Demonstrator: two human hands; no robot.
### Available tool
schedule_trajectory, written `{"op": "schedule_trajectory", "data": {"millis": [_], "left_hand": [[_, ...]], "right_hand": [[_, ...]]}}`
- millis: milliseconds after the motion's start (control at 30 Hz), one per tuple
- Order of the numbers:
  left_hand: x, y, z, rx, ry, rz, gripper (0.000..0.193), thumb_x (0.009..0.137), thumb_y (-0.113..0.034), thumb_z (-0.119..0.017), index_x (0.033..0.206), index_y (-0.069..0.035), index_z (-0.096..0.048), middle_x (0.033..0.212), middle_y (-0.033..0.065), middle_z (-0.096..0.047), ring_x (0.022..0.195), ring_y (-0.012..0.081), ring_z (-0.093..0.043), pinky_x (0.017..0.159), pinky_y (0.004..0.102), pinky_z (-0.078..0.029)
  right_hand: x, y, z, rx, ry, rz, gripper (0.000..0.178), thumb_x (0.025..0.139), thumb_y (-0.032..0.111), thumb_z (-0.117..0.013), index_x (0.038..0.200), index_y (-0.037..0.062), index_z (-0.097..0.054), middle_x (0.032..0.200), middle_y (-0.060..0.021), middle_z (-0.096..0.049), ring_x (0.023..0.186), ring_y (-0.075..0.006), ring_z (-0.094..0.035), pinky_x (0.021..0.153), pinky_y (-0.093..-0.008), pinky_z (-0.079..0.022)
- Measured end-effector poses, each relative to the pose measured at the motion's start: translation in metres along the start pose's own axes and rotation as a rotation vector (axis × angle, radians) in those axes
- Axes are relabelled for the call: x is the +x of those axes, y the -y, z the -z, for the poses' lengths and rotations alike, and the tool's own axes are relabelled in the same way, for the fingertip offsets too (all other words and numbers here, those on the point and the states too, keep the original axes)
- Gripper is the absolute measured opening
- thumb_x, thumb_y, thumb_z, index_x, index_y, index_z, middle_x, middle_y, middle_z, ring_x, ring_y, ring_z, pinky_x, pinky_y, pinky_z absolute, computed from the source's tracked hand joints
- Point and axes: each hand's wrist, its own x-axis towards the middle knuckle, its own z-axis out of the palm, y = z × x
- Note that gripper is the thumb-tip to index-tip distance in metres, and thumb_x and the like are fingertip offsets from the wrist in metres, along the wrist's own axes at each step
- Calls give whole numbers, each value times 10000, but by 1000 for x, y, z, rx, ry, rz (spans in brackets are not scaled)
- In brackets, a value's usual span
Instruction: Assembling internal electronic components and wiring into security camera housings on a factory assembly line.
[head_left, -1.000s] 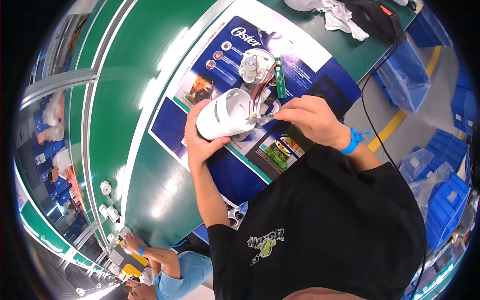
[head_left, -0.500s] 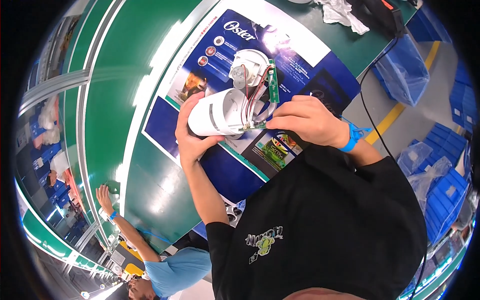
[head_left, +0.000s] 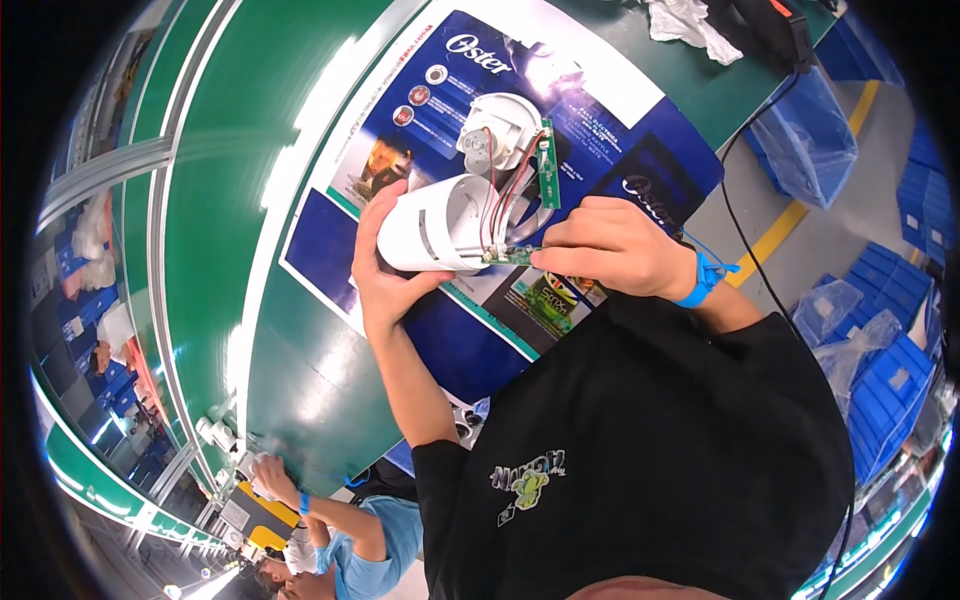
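My left hand (head_left: 383, 275) is wrapped round a white plastic cylinder (head_left: 420, 232) that lies on its side, its mouth facing right. At that mouth, my right hand (head_left: 615, 248) pinches the end of a narrow green circuit board (head_left: 508, 257). The board's other end sits at the cylinder's lower rim. Red and dark wires (head_left: 497, 205) run from there to a round white part with a grey motor (head_left: 478, 150) on it. A second green circuit board (head_left: 547, 170) stands beside that part, above my right hand. A pale tube (head_left: 530, 222) curves between the two.
A flattened printed cardboard sheet (head_left: 400, 335) lies beneath the parts on the green table (head_left: 315, 385). Crumpled white paper (head_left: 690, 28) and a black bag sit at the far right. A black cable (head_left: 727, 200) hangs past the table edge, near blue crates (head_left: 880, 400). A co-worker in blue (head_left: 385, 530) sits at lower left.
My hands stay nearly in place, with the right hand shifted slightly on the board. The co-worker's arm has drawn back from the green table toward white parts.
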Motion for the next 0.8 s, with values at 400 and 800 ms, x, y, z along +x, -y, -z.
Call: {"op": "schedule_trajectory", "data": {"millis": [400,800], "left_hand": [[0,-2,-9,-7,62,5,912,489,-227,-908,1269,-33,-477,1311,207,-476,1202,305,-477,1004,417,-386],[-2,-6,-16,26,2,3,929,486,-250,-904,1275,-22,-471,1299,203,-493,1197,301,-483,1002,414,-387]], "right_hand": [[-3,9,-12,200,107,-303,321,838,74,-605,1150,2,-578,971,-153,-590,742,-298,-606,678,-329,-482],[5,17,-20,1160,-51,-1268,219,874,105,-629,1015,-32,-533,855,-75,-631,724,-109,-627,571,-205,-479]]}}
